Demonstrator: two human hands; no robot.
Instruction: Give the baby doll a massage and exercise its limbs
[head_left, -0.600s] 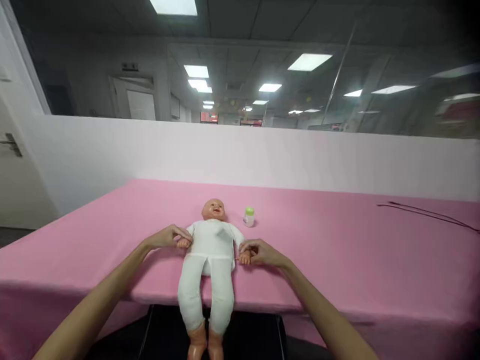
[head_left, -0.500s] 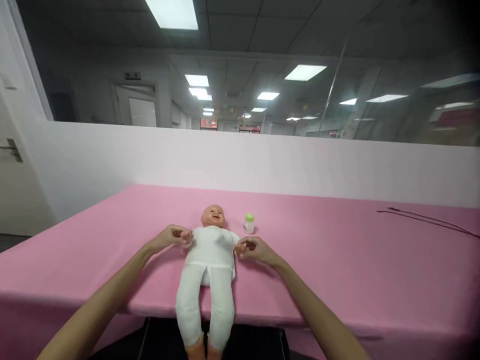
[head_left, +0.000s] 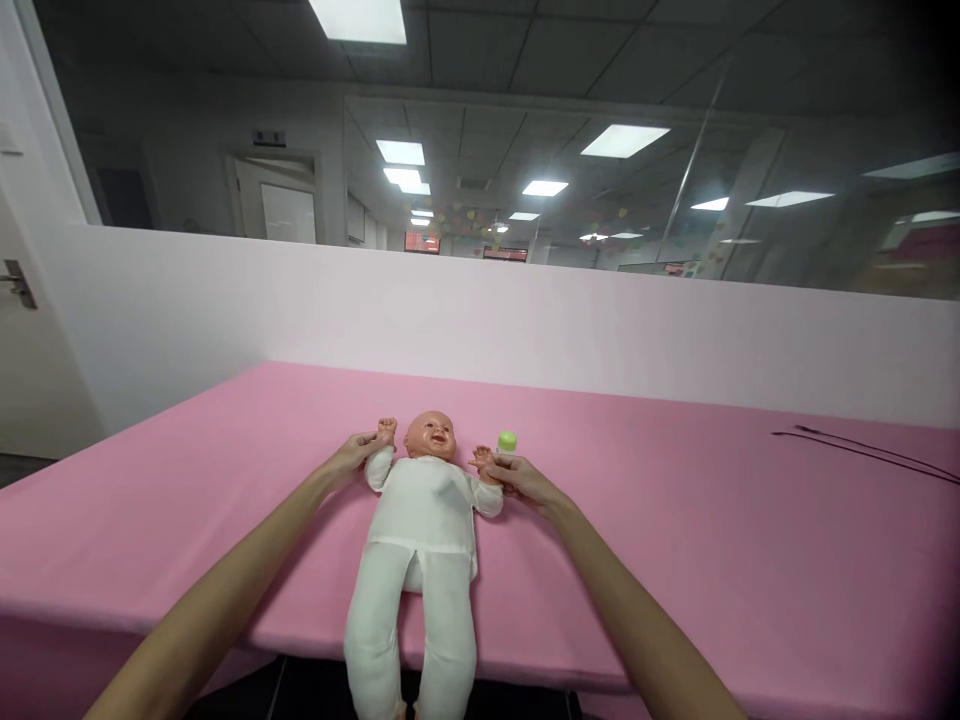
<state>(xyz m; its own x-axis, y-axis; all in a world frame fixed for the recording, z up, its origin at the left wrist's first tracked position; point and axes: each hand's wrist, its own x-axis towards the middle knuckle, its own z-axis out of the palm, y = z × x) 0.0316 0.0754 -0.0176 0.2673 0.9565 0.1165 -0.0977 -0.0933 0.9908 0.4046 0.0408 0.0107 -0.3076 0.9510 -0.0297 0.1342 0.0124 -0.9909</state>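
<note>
A baby doll [head_left: 424, 510] in white clothes lies on its back on the pink-covered table, its head toward the far wall and its legs over the near edge. My left hand [head_left: 351, 456] pinches the doll's arm at the wrist, on the left of its head. On the other side, my right hand [head_left: 525, 482] is closed round the doll's other wrist. Both doll arms are bent, with the small hands pointing up. Behind my right hand stands a small bottle with a green cap [head_left: 507, 441]; its lower part is mostly hidden.
The pink cloth [head_left: 675, 540] covers the table and hangs over the front edge. Two thin dark cords [head_left: 870, 447] lie at the far right. A white wall [head_left: 525, 320] with glass above it borders the back, and a door [head_left: 30, 370] is at the left.
Both doll arms have gone from lying down beside the body to bent upward, my hands moving up with them. The bottle is now partly covered by the doll's hand and my right hand.
</note>
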